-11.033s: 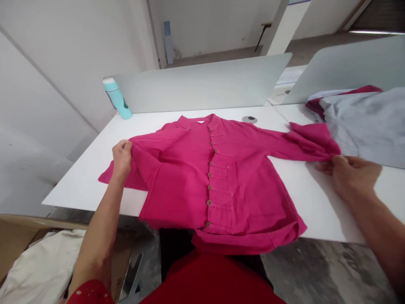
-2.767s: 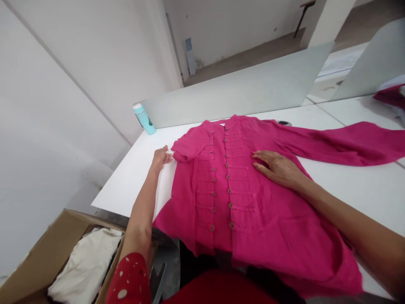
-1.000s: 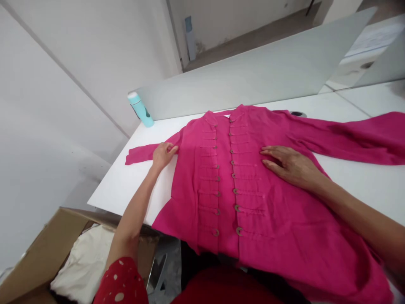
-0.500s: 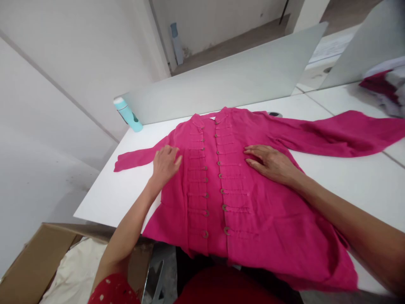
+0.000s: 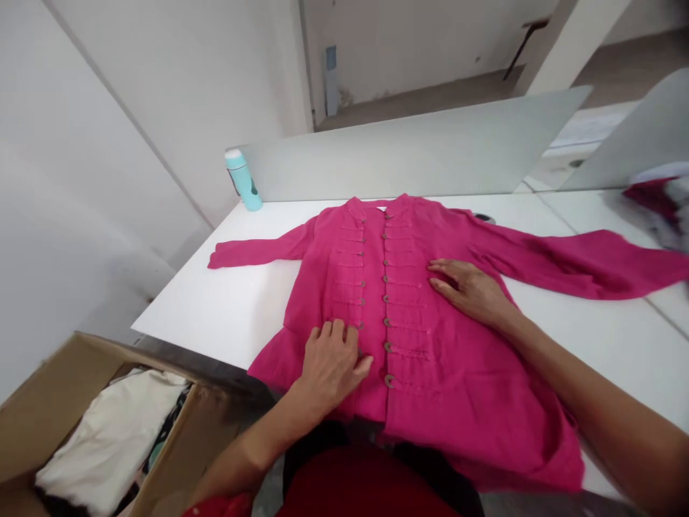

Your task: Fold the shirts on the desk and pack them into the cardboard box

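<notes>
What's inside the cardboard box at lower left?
A folded cream cloth lies on top in the cardboard box, with dark patterned fabric beside it. Whatever sits beneath them is covered.

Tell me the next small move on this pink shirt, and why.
Probably slide the left hand outward over the flared lower corner of the shirt, flattening it. That hand lies flat beside the buttons near the hem, the right hand lies flat on the chest, and both sleeves lie spread on the table.
</notes>
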`<state>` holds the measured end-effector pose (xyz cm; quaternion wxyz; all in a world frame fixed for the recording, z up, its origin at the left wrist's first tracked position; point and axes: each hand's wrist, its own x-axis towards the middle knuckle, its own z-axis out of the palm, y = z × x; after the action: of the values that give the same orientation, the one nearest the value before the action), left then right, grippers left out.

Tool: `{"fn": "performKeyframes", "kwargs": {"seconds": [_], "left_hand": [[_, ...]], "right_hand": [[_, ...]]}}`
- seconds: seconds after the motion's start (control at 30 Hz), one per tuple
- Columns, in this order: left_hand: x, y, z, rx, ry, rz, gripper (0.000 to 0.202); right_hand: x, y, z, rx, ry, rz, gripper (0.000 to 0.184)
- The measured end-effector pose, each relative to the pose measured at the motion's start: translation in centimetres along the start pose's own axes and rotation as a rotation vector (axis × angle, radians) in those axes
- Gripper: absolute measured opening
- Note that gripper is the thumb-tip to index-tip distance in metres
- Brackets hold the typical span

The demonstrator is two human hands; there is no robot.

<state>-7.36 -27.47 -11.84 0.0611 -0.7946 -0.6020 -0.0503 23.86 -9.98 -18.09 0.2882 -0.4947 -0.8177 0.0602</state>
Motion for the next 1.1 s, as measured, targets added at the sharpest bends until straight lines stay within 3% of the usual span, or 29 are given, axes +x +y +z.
{"fn": "performKeyframes", "kwargs": {"seconds": [0.23,0.43,0.57,0.7,0.8,0.93,1.1], "left_hand": [[0.1,0.9,0.6,-0.007,0.108,-0.011,0.014],[-2.6,0.4,1.1,-0.031,0.285,0.047,0.027],[-3.3,0.2,1.6,-0.061,0.301,0.01,0.027],[-2.4,0.5,2.2,-0.074,0.346,-0.019,0.014],[-1.9,0.8,2.3,-0.083,0.36,-0.012,0.016],[-1.7,0.9,2.3,-0.144,0.364,0.018,0.022],[-1.5,0.6,2.3,-0.274,0.356,0.037,0.024]], "right_hand": [[1.8,-1.0,-2.5,-0.029,-0.094,0.032,0.048],[7.8,-2.2,-4.1,-0.167,-0.139,0.098,0.046],[13.7,-3.1,-2.3,-0.161,-0.183,0.17,0.036],[19.4,-4.0,0.8,-0.11,-0.203,0.27,0.024],[22.6,-4.3,2.8,-0.074,-0.204,0.374,0.02],[24.9,-4.5,5.0,-0.051,-0.219,0.427,0.029],[25.6,-4.7,7.1,-0.021,-0.209,0.503,0.032]]}}
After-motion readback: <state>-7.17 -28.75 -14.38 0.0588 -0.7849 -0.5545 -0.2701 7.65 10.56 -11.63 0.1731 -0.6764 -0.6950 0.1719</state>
